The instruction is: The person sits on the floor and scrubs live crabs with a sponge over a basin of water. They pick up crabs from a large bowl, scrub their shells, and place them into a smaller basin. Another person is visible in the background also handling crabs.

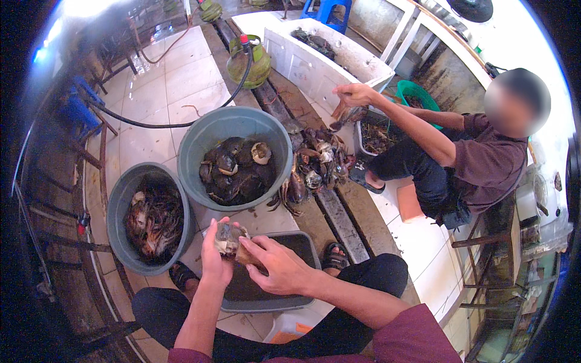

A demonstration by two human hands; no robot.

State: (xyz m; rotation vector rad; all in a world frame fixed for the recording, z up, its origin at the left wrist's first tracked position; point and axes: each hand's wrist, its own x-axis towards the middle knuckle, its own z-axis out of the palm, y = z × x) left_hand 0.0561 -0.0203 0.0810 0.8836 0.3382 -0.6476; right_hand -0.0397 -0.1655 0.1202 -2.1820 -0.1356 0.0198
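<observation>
My left hand (pixel 215 257) cradles a crab (pixel 227 237), its pale underside and greyish shell showing, above a dark grey rectangular basin (pixel 305 257) of murky water. My right hand (pixel 275 263) is closed at the crab's right side, around a brownish thing (pixel 245 254) whose kind I cannot make out. Just beyond my hands stands a large grey-green tub (pixel 189 158) with dark crab shells in murky water. To the left, a second grey tub (pixel 115 209) holds a heap of reddish-brown crab pieces.
Whole crabs (pixel 324 157) lie piled on the floor by a drain channel (pixel 344 224). A co-worker (pixel 484 151) sits at the right, holding a crab (pixel 348 115) over a tray (pixel 361 142). Behind are a white foam box (pixel 296 57), a green gas cylinder (pixel 257 63) and a black hose (pixel 145 124).
</observation>
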